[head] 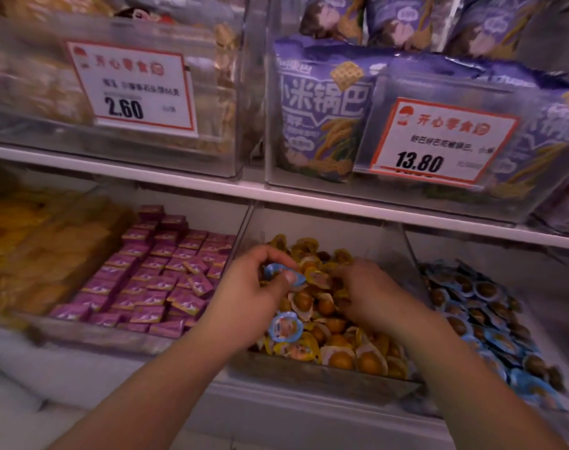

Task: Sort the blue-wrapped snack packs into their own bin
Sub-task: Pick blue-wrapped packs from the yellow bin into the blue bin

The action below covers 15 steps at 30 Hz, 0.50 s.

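Note:
My left hand (249,298) pinches a blue-wrapped snack pack (284,274) above the middle clear bin (325,373), which is full of yellow-wrapped round packs (336,336). A second blue pack (284,327) lies among the yellow ones, just under my left palm. My right hand (369,295) reaches into the same bin with its fingers curled down among the yellow packs; what they hold is hidden. The bin to the right (491,323) holds several blue-wrapped packs.
Left of the middle bin a bin of purple square packets (153,280) stands, and further left one of yellow packets (14,241). The shelf above (276,193) carries clear bins with purple snack bags (322,112) and two price tags.

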### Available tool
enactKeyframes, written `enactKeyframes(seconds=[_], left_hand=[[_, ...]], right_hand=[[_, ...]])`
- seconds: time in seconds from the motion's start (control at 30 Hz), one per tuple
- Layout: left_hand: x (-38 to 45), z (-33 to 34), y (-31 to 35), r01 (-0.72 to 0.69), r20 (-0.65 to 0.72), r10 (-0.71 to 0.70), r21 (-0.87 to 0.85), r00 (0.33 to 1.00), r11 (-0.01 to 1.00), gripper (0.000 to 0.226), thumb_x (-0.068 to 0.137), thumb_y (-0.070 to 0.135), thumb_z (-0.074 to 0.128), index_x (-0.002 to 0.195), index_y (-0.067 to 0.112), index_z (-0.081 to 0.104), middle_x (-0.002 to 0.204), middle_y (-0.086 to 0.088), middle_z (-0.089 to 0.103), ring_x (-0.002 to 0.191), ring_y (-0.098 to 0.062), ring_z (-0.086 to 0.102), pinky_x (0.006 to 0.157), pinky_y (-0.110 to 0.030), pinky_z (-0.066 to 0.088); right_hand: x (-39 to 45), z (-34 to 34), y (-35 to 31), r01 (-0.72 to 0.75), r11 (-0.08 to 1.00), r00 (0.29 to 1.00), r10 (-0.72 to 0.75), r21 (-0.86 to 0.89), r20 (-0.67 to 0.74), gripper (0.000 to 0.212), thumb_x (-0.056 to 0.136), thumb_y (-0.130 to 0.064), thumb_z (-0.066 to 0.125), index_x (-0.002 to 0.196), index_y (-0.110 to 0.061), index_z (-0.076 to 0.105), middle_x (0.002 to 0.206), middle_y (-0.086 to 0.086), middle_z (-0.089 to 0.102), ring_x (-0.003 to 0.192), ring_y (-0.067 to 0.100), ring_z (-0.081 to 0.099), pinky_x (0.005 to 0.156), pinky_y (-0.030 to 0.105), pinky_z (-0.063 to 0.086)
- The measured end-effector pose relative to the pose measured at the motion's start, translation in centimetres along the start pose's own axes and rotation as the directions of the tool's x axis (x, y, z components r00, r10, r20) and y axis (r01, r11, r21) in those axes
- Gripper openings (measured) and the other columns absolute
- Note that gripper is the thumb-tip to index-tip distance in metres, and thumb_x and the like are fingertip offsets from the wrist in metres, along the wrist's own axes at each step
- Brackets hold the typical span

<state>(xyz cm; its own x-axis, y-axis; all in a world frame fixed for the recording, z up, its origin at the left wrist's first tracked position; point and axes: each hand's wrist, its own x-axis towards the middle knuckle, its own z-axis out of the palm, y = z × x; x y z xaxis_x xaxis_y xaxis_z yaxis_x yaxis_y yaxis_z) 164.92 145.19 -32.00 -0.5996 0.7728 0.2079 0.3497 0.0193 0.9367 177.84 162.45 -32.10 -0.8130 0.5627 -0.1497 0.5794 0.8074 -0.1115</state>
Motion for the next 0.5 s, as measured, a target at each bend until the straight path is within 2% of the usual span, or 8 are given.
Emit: enactKeyframes(seconds=[0.1, 0.17, 0.23, 0.3, 0.37, 0.43, 0.47, 0.5], left_hand=[[-0.2, -0.1, 0.1, -0.024, 0.028, 0.021, 0.094, 0.999, 0.995, 0.021, 0.09, 0.018, 0.065, 0.088, 0.039, 0.059, 0.082, 0.011, 0.067, 0.067, -0.01, 0.065, 0.058, -0.035, 0.053], [-0.9, 0.1, 0.1, -0.062, 0.165, 0.026, 0.215, 0.986, 0.975, 0.018, 0.09, 0.024, 0.063, 0.092, 0.04, 0.055, 0.082, 0.016, 0.064, 0.064, -0.005, 0.063, 0.053, -0.028, 0.05], [-1.5, 0.1, 0.0, -0.181, 0.354, 0.022, 0.423, 0.935, 0.888, 0.017, 0.089, 0.034, 0.066, 0.101, 0.038, 0.055, 0.091, 0.014, 0.059, 0.083, -0.001, 0.059, 0.073, -0.029, 0.052], [-1.7, 0.0, -0.1, -0.298, 0.451, 0.021, 0.554, 0.893, 0.777, 0.03, 0.085, 0.043, 0.069, 0.111, 0.037, 0.055, 0.11, 0.015, 0.052, 0.102, -0.008, 0.052, 0.091, -0.031, 0.045], [-1.5, -0.1, 0.1, -0.272, 0.435, 0.013, 0.539, 0.9, 0.797, 0.031, 0.084, 0.037, 0.072, 0.112, 0.035, 0.059, 0.115, 0.013, 0.054, 0.105, -0.011, 0.052, 0.093, -0.032, 0.044], [-1.3, 0.0, 0.1, -0.247, 0.397, 0.026, 0.517, 0.917, 0.82, 0.026, 0.084, 0.026, 0.074, 0.106, 0.035, 0.062, 0.111, 0.013, 0.058, 0.101, -0.008, 0.055, 0.09, -0.031, 0.046], [-1.4, 0.1, 0.0, -0.231, 0.375, 0.029, 0.506, 0.926, 0.831, 0.025, 0.084, 0.023, 0.074, 0.103, 0.034, 0.064, 0.108, 0.013, 0.06, 0.099, -0.006, 0.056, 0.088, -0.03, 0.047], [-1.5, 0.2, -0.1, -0.205, 0.344, 0.033, 0.478, 0.938, 0.854, 0.023, 0.084, 0.021, 0.075, 0.101, 0.034, 0.065, 0.104, 0.013, 0.061, 0.095, -0.002, 0.057, 0.087, -0.029, 0.048]], right_hand=[[-0.5, -0.3, -0.2, 0.002, 0.985, 0.989, 0.024, 0.17, -0.149, 0.035, 0.083, -0.027, 0.068, 0.118, -0.026, 0.066, 0.117, 0.008, 0.062, 0.111, 0.028, 0.058, 0.094, 0.032, 0.048], [-0.9, -0.9, -0.1, 0.023, 0.927, 0.951, 0.095, 0.375, -0.293, 0.025, 0.082, -0.019, 0.073, 0.106, -0.025, 0.068, 0.107, 0.003, 0.066, 0.102, 0.021, 0.062, 0.086, 0.028, 0.05], [-1.1, -1.8, 0.1, 0.069, 0.825, 0.916, 0.17, 0.56, -0.364, 0.024, 0.082, -0.012, 0.074, 0.094, -0.032, 0.067, 0.092, -0.007, 0.068, 0.086, 0.011, 0.063, 0.072, 0.018, 0.049], [-1.3, -2.1, 0.1, 0.065, 0.754, 0.925, 0.199, 0.653, -0.323, 0.028, 0.082, -0.007, 0.074, 0.093, -0.031, 0.068, 0.087, -0.008, 0.069, 0.078, 0.009, 0.063, 0.065, 0.014, 0.047], [-1.5, -2.1, 0.1, 0.024, 0.673, 0.954, 0.205, 0.739, -0.218, 0.026, 0.083, -0.002, 0.073, 0.099, -0.021, 0.071, 0.092, 0.005, 0.072, 0.078, 0.017, 0.067, 0.072, 0.029, 0.057], [-1.8, -2.0, 0.1, 0.008, 0.579, 0.965, 0.208, 0.815, -0.157, 0.023, 0.085, 0.001, 0.071, 0.102, -0.015, 0.071, 0.09, 0.007, 0.073, 0.068, 0.012, 0.067, 0.07, 0.035, 0.057], [-2.0, -1.9, 0.1, 0.01, 0.587, 0.964, 0.21, 0.809, -0.164, 0.021, 0.085, -0.001, 0.071, 0.1, -0.016, 0.071, 0.087, 0.002, 0.072, 0.066, 0.009, 0.066, 0.069, 0.033, 0.057], [-2.0, -1.8, 0.1, 0.009, 0.659, 0.961, 0.203, 0.752, -0.189, 0.018, 0.085, -0.005, 0.071, 0.096, -0.019, 0.07, 0.085, -0.004, 0.07, 0.07, 0.008, 0.066, 0.071, 0.03, 0.056]])
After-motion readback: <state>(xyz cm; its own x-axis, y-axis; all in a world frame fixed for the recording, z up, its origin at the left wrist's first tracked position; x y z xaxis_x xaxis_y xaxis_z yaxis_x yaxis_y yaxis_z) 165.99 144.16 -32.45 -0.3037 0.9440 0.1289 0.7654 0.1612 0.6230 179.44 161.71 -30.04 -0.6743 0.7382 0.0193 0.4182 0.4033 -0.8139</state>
